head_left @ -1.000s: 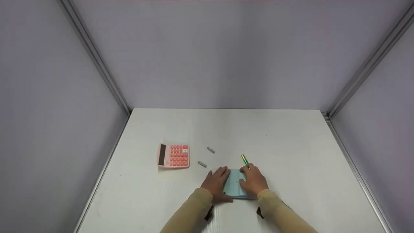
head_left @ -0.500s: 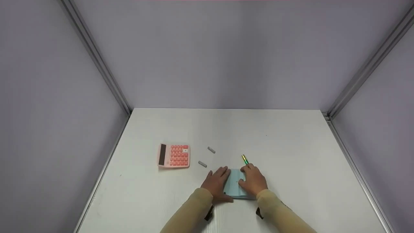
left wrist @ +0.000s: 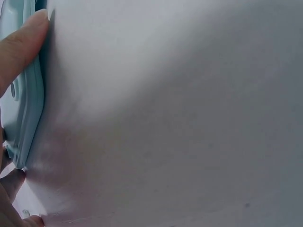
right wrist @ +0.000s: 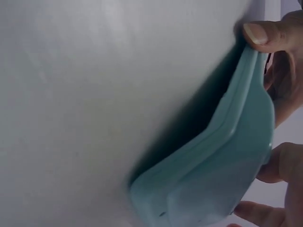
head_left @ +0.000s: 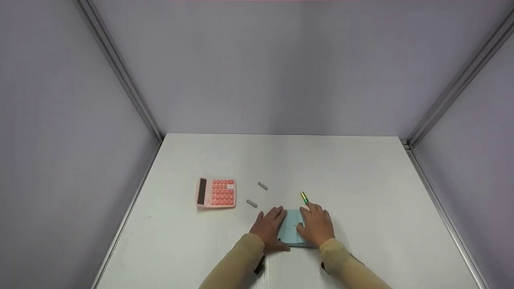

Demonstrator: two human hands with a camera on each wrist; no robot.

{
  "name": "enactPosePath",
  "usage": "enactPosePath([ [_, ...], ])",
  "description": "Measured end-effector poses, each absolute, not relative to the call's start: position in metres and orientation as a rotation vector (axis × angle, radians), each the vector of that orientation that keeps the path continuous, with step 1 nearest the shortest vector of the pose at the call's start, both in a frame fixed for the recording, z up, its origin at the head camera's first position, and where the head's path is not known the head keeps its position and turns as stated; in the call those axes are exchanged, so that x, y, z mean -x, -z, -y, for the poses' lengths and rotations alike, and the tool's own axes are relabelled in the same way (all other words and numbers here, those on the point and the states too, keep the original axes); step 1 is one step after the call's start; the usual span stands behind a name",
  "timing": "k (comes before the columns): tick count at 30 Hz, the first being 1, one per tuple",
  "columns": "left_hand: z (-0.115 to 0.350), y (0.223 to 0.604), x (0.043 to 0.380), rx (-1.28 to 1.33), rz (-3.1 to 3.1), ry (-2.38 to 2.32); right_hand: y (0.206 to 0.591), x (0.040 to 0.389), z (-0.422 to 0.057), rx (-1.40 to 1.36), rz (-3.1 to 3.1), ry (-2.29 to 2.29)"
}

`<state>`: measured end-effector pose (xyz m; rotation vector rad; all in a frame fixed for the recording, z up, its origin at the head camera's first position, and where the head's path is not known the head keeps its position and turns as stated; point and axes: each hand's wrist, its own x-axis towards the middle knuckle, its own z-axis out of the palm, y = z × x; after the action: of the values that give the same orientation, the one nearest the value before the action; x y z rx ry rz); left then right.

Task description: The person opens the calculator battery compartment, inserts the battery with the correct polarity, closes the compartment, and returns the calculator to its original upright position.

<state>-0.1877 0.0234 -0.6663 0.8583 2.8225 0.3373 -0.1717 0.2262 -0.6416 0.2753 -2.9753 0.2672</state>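
Observation:
A light blue plastic case [head_left: 292, 228], shaped like an upturned calculator, lies on the table between both hands. My left hand [head_left: 269, 230] holds its left side, with the thumb along the near edge and the fingertips toward the far corner; the left wrist view shows this thumb [left wrist: 22, 49] over the case. My right hand [head_left: 318, 226] rests over the right side, its thumb and index finger on the upper face. In the right wrist view, fingertips [right wrist: 258, 213] touch the sloping surface of the case [right wrist: 222, 170]. A green-and-gold cylinder [head_left: 304, 196] sticks out beyond the right fingers, its near end hidden.
A pink calculator [head_left: 217, 193] lies on the left part of the white table [head_left: 361, 176]. Two small grey cylinders [head_left: 262, 186], like batteries, lie between it and the hands. Grey panels [head_left: 257, 68] stand at the back and both sides.
The right hand has shifted slightly, and its index finger lies a little straighter over the case. The left hand and the case keep their places.

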Motion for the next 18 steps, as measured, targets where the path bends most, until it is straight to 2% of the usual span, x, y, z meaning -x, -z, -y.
enactPosePath([
  [9,-0.0233,0.6661,0.1878,-0.846,-2.821,-0.334,0.6462,0.1687,-0.2287,-0.342,2.958,-0.058],
  [18,-0.0235,0.6681,0.1881,-0.835,-2.824,-0.322,0.6477,0.1693,-0.2279,-0.368,2.962,-0.086],
])
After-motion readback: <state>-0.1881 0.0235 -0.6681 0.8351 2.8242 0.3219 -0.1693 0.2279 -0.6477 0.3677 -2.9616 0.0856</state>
